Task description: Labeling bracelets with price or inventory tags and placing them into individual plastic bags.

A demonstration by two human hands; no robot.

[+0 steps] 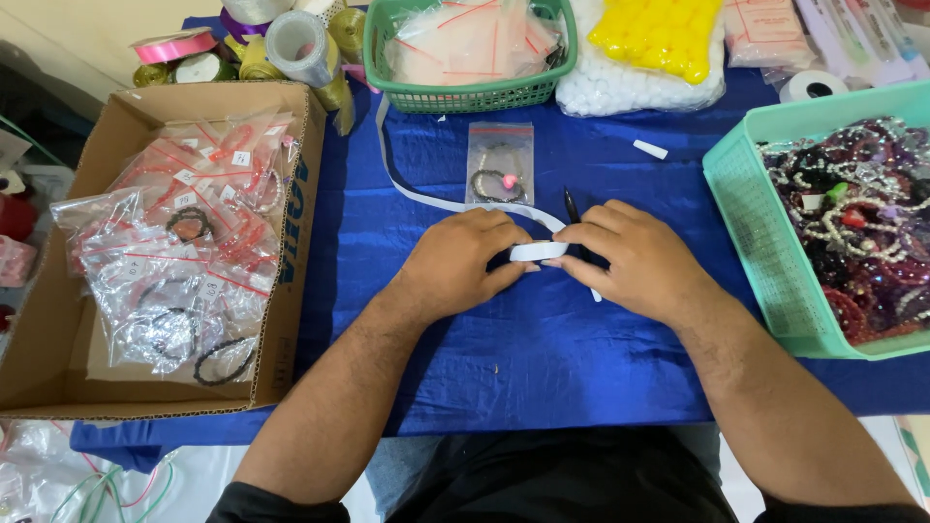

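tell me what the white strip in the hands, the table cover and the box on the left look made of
White strip, pinched between left hand and right hand: likely matte paper tape, curling stiffly. Table cover: blue cloth with slight sheen and fine wrinkles. Box: brown corrugated cardboard, dull, with folded flaps.

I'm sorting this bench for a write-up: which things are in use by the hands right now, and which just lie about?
In use:
- left hand and right hand, both pinching the white strip
- black pen, by the right hand
- small bagged bracelet, just beyond the hands

Lying about:
- cardboard box of bagged bracelets
- green basket
- teal tray of beads
- ribbon rolls
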